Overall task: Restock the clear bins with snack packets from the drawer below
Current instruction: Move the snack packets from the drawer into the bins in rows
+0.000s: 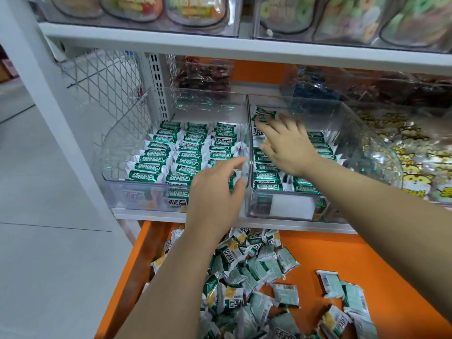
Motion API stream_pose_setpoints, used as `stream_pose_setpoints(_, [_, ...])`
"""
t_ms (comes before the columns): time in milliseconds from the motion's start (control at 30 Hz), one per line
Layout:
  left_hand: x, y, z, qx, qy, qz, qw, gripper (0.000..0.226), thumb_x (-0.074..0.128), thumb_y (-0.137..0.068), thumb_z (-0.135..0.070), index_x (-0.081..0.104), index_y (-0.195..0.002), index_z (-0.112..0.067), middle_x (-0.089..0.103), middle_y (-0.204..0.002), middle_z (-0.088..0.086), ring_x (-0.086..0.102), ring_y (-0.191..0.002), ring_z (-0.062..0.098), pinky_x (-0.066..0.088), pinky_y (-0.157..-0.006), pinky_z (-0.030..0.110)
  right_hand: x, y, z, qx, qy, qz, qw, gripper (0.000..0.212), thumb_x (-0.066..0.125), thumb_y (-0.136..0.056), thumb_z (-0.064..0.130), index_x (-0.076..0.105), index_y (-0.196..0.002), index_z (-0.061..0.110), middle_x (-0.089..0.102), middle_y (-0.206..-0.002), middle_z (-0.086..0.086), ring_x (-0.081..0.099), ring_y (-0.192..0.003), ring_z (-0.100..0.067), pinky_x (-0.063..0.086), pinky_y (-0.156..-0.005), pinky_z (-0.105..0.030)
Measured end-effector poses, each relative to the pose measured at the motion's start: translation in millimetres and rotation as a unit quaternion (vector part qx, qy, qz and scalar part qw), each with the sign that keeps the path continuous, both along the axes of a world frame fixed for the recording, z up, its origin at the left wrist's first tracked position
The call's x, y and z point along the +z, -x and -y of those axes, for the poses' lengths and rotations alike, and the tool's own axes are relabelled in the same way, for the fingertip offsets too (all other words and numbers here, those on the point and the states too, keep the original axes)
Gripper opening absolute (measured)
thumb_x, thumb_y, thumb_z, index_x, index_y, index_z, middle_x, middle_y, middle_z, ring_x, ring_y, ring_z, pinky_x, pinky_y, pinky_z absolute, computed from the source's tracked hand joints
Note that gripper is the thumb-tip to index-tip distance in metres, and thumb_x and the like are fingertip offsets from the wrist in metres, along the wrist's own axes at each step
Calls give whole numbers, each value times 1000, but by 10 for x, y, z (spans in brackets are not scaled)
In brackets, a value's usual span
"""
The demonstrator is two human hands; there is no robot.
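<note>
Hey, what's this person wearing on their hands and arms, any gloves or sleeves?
Nothing. The left hand and right hand are ungloved and ringless; the left forearm and right forearm are bare to the frame edge: no sleeve, watch or bracelet.

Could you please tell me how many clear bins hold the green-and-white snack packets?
2: the left bin, with the left hand over its front right corner, and the right bin beside it, where the right hand reaches in. The bins behind are too blurred to tell.

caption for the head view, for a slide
Right hand over snack packets in the right bin, left hand at the left bin, orange drawer open below.
</note>
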State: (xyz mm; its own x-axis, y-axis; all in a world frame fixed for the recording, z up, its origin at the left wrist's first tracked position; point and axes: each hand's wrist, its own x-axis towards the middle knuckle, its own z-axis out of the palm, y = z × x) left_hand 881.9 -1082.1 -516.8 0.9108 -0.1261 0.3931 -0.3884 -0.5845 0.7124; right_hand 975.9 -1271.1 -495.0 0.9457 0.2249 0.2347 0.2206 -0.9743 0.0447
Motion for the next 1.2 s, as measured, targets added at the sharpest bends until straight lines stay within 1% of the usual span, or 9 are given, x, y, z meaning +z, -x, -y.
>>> stream_pose_setpoints(67, [-54, 61, -26, 13, 20, 39, 999, 35, 50, -93, -13, 59, -125, -23, 62, -116, -9, 56, -109, 13, 46, -96, 46, 21, 305, -62, 37, -60, 50, 996, 49, 36, -100, 38, 35, -146, 22, 40, -148, -3, 26, -140, -27, 14, -114, -45])
stream_pose_setpoints(167, [-180, 193, -105, 32, 6, 100, 994, 31, 46, -90, -11, 64, -115, -17, 63, -105, -8, 57, -96, 8, 48, -91, 42, 26, 836, -117, 84, -156, 119, 977, 40, 40, -95, 31, 58, -126, 14, 63, -116, -4, 50, -111, -26, 31, -92, -33])
stream_pose_setpoints(300, [-447, 417, -284, -3, -85, 144, 986, 27, 41, -90, -17, 66, -100, -16, 64, -93, -7, 53, -81, 4, 41, -76, 27, -213, 1374, -100, 144, -177, 129, 965, 31, 42, -92, 26, 68, -99, 11, 67, -85, 0, 56, -81, -19, 42, -75, -30])
stream_pose_setpoints(533, [-920, 465, -612, -68, -247, -109, 960, 26, 44, -98, -22, 59, -118, -30, 60, -112, -14, 59, -91, 7, 50, -79, 27, -1085, 1627, -8, 174, -89, -19, 981, 29, 40, -90, 26, 68, -91, 17, 66, -79, 3, 62, -71, -19, 51, -56, -32])
stream_pose_setpoints(667, [-1124, 266, -702, -124, -355, -147, 915, 26, 39, -98, -22, 58, -115, -31, 60, -106, -11, 56, -88, 10, 50, -76, 31, -1573, 1550, -22, 136, -7, -208, 969, 30, 38, -99, 23, 58, -120, 20, 61, -114, -2, 56, -105, -24, 49, -82, -38])
stream_pose_setpoints(800, [-1433, 41, -744, -110, -349, -197, 910, 24, 43, -97, -24, 58, -114, -31, 60, -103, -9, 57, -75, 9, 48, -66, 26, -1893, 1374, -95, 103, 15, -344, 933, 47, 45, -99, 22, 38, -145, 21, 36, -149, -2, 40, -133, -24, 42, -102, -38])
stream_pose_setpoints(967, [-1944, -154, -898, -96, -377, -287, 875, 39, 52, -95, -34, 48, -133, -26, 47, -133, 2, 51, -119, 21, 45, -96, 32, -2372, 1070, -220, 100, 58, -377, 919, 64, 46, -98, 23, 13, -153, 25, 1, -161, -2, 20, -145, -25, 37, -109, -38])
stream_pose_setpoints(1100, [-2220, -152, -973, -140, -423, -365, 818, 51, 51, -95, -38, 37, -140, -19, 32, -142, 7, 40, -130, 25, 36, -105, 30, -2576, 931, -367, 99, 84, -380, 916, 79, 51, -97, 28, -4, -154, 23, -23, -158, 0, -9, -148, -25, 18, -118, -42])
stream_pose_setpoints(1200, [-2300, -121, -987, -162, -412, -404, 801, 57, 58, -90, -36, 35, -140, -21, 21, -146, 5, 36, -132, 28, 35, -108, 36, -2658, 905, -428, 91, 65, -391, 914, 84, 54, -95, 24, -7, -153, 21, -23, -158, -2, -5, -147, -26, 19, -118, -40])
